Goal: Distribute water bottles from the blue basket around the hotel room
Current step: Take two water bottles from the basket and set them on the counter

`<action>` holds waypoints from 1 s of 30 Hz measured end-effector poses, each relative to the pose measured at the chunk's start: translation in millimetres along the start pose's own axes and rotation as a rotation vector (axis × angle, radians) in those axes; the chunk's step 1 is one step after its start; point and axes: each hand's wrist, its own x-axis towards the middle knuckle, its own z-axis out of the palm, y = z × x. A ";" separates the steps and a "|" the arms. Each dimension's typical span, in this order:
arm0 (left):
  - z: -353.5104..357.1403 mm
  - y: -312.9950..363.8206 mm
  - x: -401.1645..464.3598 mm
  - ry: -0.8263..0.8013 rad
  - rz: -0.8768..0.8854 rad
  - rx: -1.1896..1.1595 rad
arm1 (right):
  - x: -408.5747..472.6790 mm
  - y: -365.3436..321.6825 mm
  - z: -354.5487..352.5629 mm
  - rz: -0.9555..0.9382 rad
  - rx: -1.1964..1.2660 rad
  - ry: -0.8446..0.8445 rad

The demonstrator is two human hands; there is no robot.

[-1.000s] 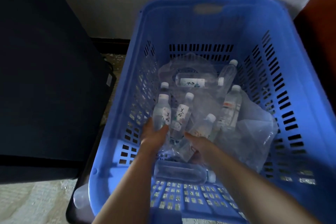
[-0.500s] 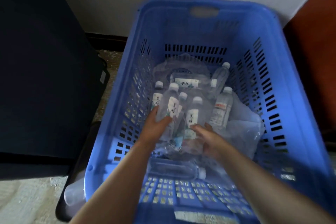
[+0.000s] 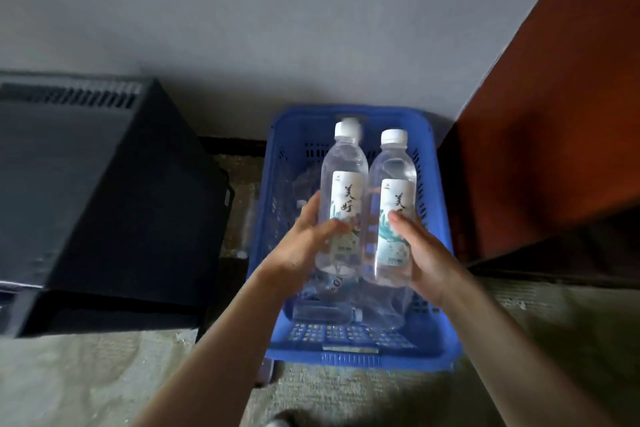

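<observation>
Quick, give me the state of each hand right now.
Left hand: grips the left water bottle, with a second cap showing just behind it.
Right hand: grips the right water bottle.

Two clear water bottles carry white labels with black brush-style Chinese characters. The left bottle (image 3: pixel 343 198) reads 美好; on the right bottle (image 3: pixel 393 204) only 美 shows. Smaller print beneath is too blurred to read

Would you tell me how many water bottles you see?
4 bottles: two in the left hand, one in the right hand, one lying in the blue basket; others may hide.
</observation>
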 end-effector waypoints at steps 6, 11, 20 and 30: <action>54.8 138.6 -62.6 -0.007 0.104 -0.084 | -100.6 -117.5 60.2 -0.264 -0.154 -0.038; 108.8 251.0 -112.9 -0.025 0.229 -0.061 | -191.6 -212.1 95.4 -0.429 -0.199 -0.059; 204.5 401.3 -176.6 -0.059 0.366 0.065 | -335.4 -347.7 125.4 -0.625 -0.300 -0.033; 285.6 492.3 -239.5 -0.036 0.609 0.069 | -420.3 -427.3 135.6 -0.887 -0.365 0.066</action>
